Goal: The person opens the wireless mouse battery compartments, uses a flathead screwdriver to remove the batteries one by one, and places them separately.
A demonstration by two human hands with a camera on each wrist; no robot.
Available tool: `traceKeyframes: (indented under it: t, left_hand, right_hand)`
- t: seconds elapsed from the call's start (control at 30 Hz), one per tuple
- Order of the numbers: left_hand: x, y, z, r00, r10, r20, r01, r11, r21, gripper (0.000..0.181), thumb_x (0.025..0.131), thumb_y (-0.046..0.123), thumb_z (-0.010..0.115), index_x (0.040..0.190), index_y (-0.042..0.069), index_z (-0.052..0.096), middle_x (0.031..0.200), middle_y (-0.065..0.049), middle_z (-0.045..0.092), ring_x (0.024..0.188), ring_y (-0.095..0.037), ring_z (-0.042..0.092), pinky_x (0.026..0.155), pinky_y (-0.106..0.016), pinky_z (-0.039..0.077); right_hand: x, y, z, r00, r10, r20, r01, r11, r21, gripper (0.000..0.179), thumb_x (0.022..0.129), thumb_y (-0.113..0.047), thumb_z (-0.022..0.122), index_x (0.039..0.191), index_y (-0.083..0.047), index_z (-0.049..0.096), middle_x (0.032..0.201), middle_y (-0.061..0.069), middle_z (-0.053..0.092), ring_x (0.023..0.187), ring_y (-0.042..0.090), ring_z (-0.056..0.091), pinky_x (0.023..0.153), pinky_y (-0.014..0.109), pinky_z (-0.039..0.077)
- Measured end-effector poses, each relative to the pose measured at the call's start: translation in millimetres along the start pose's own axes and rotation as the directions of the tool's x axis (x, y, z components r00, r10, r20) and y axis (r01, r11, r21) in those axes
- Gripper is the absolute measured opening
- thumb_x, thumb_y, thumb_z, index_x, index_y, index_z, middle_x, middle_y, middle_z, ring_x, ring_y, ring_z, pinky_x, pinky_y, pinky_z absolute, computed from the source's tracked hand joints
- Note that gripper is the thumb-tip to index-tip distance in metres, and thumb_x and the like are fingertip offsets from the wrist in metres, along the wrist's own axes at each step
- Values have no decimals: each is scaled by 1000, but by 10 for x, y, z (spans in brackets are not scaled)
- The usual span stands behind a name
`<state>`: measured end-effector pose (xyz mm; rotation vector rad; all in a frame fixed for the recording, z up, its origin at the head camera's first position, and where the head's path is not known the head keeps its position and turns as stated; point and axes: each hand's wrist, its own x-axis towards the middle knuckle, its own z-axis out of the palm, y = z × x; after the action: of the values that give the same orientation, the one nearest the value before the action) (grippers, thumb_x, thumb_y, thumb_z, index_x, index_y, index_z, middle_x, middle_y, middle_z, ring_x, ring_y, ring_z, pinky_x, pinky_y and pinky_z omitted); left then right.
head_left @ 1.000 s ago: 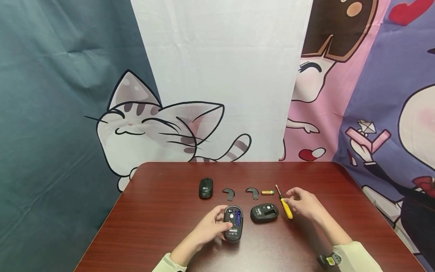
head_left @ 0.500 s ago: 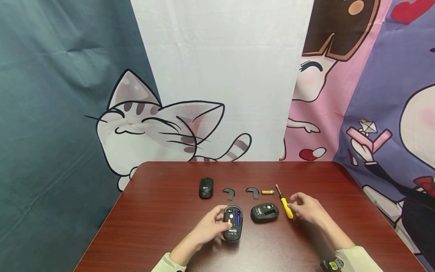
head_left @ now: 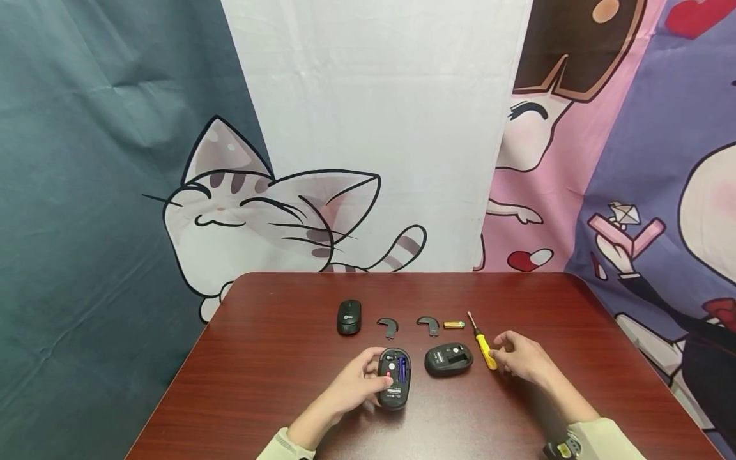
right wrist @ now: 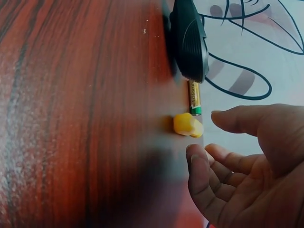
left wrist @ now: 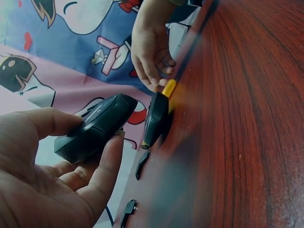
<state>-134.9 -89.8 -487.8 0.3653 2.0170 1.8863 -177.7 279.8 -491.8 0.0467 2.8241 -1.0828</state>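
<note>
My left hand (head_left: 353, 386) holds a black computer mouse (head_left: 394, 396) between thumb and fingers, its underside facing me. A blue battery (head_left: 402, 369) lies in that mouse's uncovered compartment. My right hand (head_left: 522, 358) is beside the yellow handle of a screwdriver (head_left: 485, 352), which lies on the table. In the right wrist view, thumb and fingers stand apart on either side of the yellow handle end (right wrist: 186, 124), with a gap around it. A second black mouse (head_left: 448, 360) lies underside up between the held mouse and the screwdriver, its battery slot uncovered.
Behind the two mice lie two dark curved battery covers, the left cover (head_left: 388, 328) and the right cover (head_left: 429, 326). A gold-and-green battery (head_left: 454, 325) is beside the right one. Another mouse (head_left: 349, 317) stands upright at the back left of the table (head_left: 247, 396). A printed curtain hangs behind.
My right hand has moved down along the screwdriver toward the end of its handle. The left hand and its mouse have stayed almost in place.
</note>
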Motion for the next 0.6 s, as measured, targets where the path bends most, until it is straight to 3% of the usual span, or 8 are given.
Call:
traceKeyframes:
  t: [0.6]
  left_hand:
    - [0,-3,21,1000,0,5,0,1000,20,58,91,8,71,143,3,48,112,-13,69,83,-22,68,59,-31,62]
  right_hand:
    - [58,35,67,999,7,31,-5,998,-62,38,88,-24,77,112,1,60,83,2,60,64,14,58,54,28,48]
